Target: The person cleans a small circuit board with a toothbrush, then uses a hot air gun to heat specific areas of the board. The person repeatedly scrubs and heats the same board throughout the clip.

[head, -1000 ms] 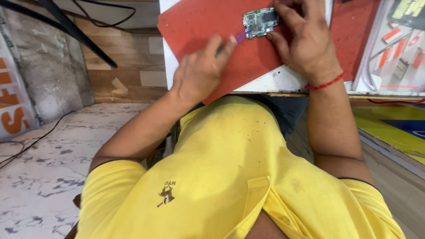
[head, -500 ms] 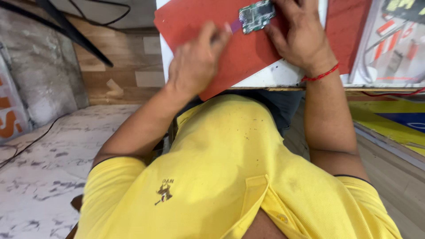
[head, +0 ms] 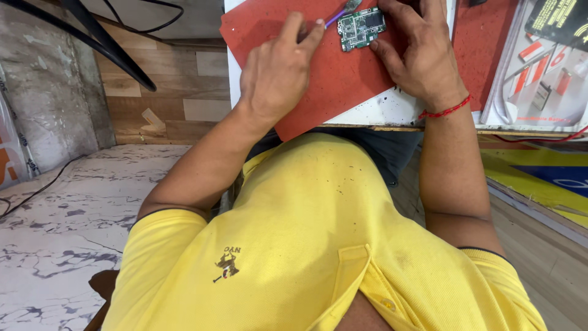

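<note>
Left fingers (head: 306, 34) pinch purple tool (head: 335, 16); right fingers (head: 383, 52) steady circuit board (head: 361, 28).

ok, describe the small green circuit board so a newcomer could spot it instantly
Start at the red rubber mat on the white bench top. Near its upper edge, between the left hand and right hand, lies the small green rectangular circuit board. It is the only green, chip-studded piece; a purple-handled tool touches its corner.
</note>
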